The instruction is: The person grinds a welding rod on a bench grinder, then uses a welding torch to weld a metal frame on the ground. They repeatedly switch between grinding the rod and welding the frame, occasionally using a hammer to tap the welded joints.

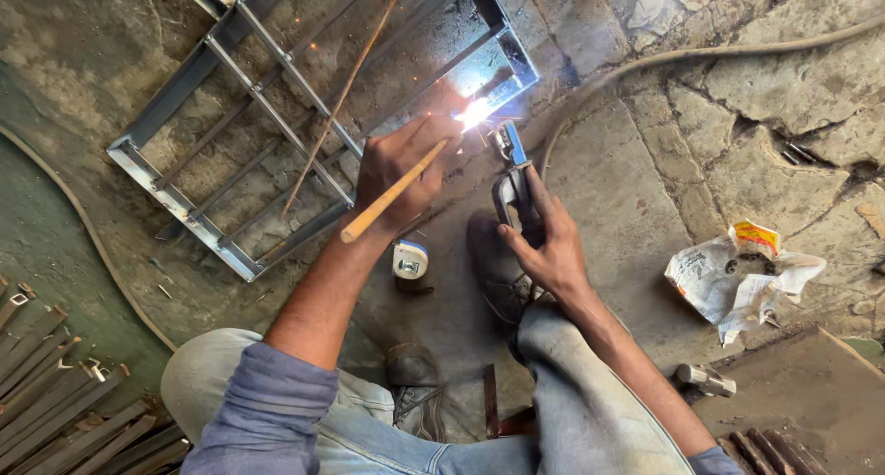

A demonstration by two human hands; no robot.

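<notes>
Gripping a wooden stick (392, 197), the left hand (398, 175) hovers by the steel frame (277, 116); the right hand (546, 245) clasps an electrode holder (510, 166) at the bright arc (473, 114).

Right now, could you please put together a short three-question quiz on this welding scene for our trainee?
1. True or false: the left hand holds a wooden stick.
2. What does the right hand grip? A) hammer B) electrode holder C) tape measure
3. Fill in: the bright arc burns at a corner of the metal ____ on the floor.

Key: 1 true; 2 B; 3 frame.
</notes>
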